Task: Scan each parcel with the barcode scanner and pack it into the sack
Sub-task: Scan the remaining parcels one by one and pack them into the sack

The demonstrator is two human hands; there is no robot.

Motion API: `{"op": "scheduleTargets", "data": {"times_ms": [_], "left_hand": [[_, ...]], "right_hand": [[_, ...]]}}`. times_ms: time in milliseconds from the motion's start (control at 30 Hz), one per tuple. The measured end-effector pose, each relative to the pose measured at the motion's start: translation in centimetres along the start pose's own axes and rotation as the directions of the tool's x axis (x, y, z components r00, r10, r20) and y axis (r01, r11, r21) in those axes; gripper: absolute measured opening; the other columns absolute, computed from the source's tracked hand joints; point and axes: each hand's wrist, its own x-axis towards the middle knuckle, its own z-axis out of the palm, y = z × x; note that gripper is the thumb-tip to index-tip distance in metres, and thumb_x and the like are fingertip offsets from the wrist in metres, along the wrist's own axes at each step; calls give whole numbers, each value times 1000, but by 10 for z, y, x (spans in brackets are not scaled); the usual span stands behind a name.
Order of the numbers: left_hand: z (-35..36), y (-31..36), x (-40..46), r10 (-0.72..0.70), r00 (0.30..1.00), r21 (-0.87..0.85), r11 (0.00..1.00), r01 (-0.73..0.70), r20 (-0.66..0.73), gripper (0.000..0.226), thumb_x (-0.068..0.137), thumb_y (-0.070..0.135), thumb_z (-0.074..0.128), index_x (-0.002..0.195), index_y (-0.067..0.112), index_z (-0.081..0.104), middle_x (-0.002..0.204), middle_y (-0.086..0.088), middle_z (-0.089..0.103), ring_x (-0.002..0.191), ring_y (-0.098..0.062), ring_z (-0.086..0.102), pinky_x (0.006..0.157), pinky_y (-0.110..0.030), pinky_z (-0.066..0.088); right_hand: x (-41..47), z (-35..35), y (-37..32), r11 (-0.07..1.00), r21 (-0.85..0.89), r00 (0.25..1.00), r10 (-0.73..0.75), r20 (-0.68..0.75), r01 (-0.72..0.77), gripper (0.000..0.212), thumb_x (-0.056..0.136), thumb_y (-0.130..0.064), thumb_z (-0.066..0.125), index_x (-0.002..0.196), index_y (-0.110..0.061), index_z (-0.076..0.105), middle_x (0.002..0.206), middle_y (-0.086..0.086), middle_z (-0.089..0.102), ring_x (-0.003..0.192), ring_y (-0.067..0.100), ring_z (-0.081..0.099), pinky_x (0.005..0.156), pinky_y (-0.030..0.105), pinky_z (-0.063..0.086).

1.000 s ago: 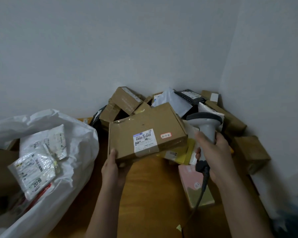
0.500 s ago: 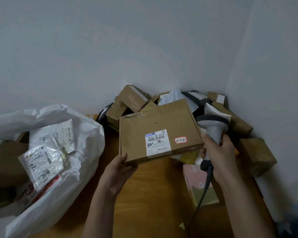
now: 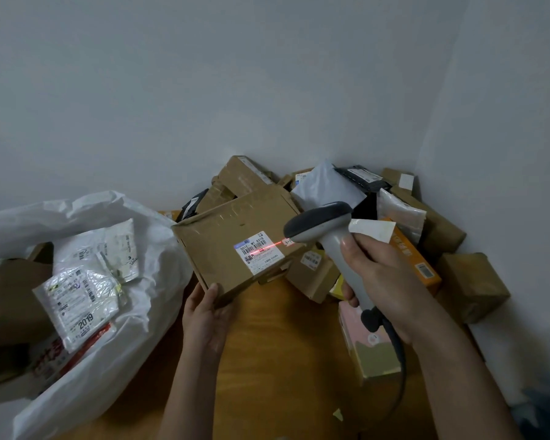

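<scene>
The scanner (image 3: pixel 323 230), gripped in the right hand (image 3: pixel 385 281), has swung onto the box (image 3: pixel 235 246) and now throws a red line across its label (image 3: pixel 259 252). The left hand (image 3: pixel 208 315) grips the box's near corner above the desk (image 3: pixel 283 360), beside the sack (image 3: pixel 134 300); packing likely follows.

Two plain pale grey walls (image 3: pixel 204 90) meet in a corner at the right side of the room. Below them lies a smooth orange-brown wooden floor (image 3: pixel 283 360). The light is soft and a bit dim, and the walls look bluish.
</scene>
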Motion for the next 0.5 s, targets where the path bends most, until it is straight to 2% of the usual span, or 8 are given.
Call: {"op": "scheduleTargets", "data": {"times_ms": [167, 300, 400, 500], "left_hand": [[-5, 5, 1, 23, 999, 12, 1000, -22, -34, 54, 94, 4, 59, 143, 16, 41, 117, -12, 60, 102, -27, 65, 70, -38, 58], [-8, 6, 1, 38, 998, 37, 999, -36, -52, 54, 93, 5, 61, 143, 17, 44, 124, -14, 59, 102, -26, 64, 66, -35, 59], [-7, 5, 1, 30, 998, 26, 999, -28, -63, 53, 93, 5, 61, 143, 16, 45, 128, -15, 58, 103, -27, 64, 71, -38, 57], [-5, 4, 1, 23, 997, 14, 1000, -22, -71, 53, 93, 6, 61, 142, 16, 45, 119, -12, 60, 100, -26, 65, 73, -39, 57]], "right_hand": [[-8, 8, -20, 994, -77, 997, -70, 8, 71, 26, 99, -44, 41, 98, -27, 61, 55, -4, 59, 51, 4, 57, 54, 19, 44], [-11, 9, -27, 991, -106, 996, -82, 31, 85, 25, 98, -46, 40, 97, -30, 60, 54, -6, 60, 51, 3, 58, 53, 18, 44], [-13, 7, -28, 991, -105, 996, -81, 40, 85, 24, 97, -46, 41, 95, -31, 60, 53, -6, 60, 51, 3, 57, 53, 19, 44], [-15, 5, -28, 991, -105, 996, -85, 34, 89, 24, 97, -46, 41, 94, -31, 59, 53, -5, 60, 50, 3, 57, 52, 18, 43]]}}
